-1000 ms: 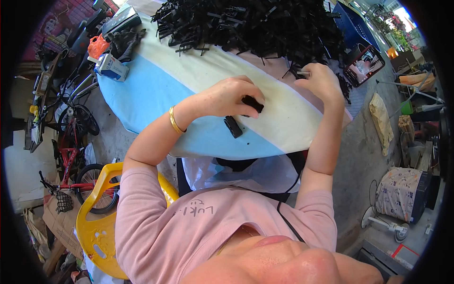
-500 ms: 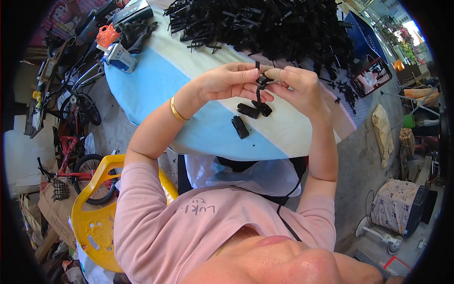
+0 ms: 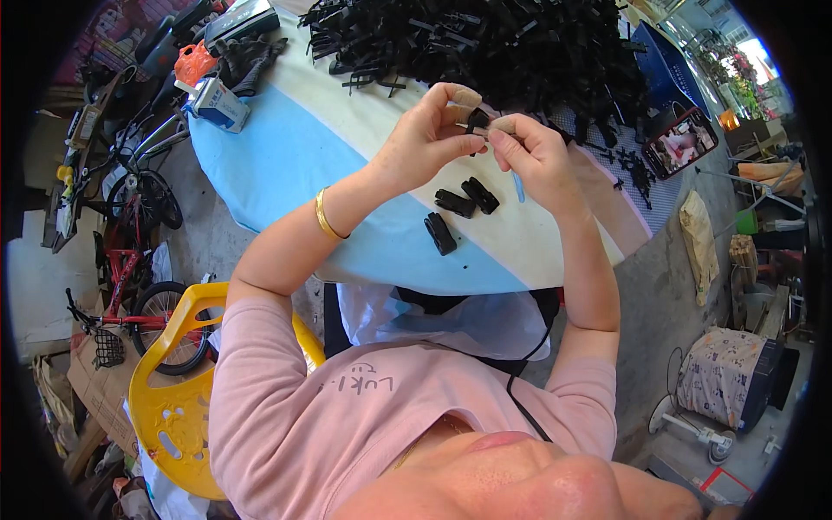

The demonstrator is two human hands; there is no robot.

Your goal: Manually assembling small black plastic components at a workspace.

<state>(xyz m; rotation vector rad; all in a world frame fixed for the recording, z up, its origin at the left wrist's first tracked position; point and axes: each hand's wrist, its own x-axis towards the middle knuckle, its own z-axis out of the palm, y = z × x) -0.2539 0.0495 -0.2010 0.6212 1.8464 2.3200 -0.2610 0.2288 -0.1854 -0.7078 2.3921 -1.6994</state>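
Observation:
My left hand (image 3: 431,134) is closed around a small black plastic part (image 3: 477,120), gripped between thumb and fingers over the table. Close against it is my right hand (image 3: 536,163), its thumb and forefinger pinched together at the part. A thin light-blue stick (image 3: 519,187), like a slim tool handle, pokes out below the right palm; its other end is hidden. Beige coverings wrap some fingertips. Just below the hands lie three black plastic pieces, one (image 3: 479,196) at the right, one (image 3: 454,204) in the middle and one (image 3: 440,234) nearer me.
A big heap of black parts (image 3: 468,52) covers the table's far side. A phone (image 3: 680,143) leans at the right, near a blue crate (image 3: 667,69). At the left stand a blue-and-white container (image 3: 221,104) and dark gloves (image 3: 247,65). A yellow chair (image 3: 173,416) is beside me.
My left hand has turned, fingers curling up around the black part. The right hand has shifted slightly down and left, and the light-blue stick now shows below it.

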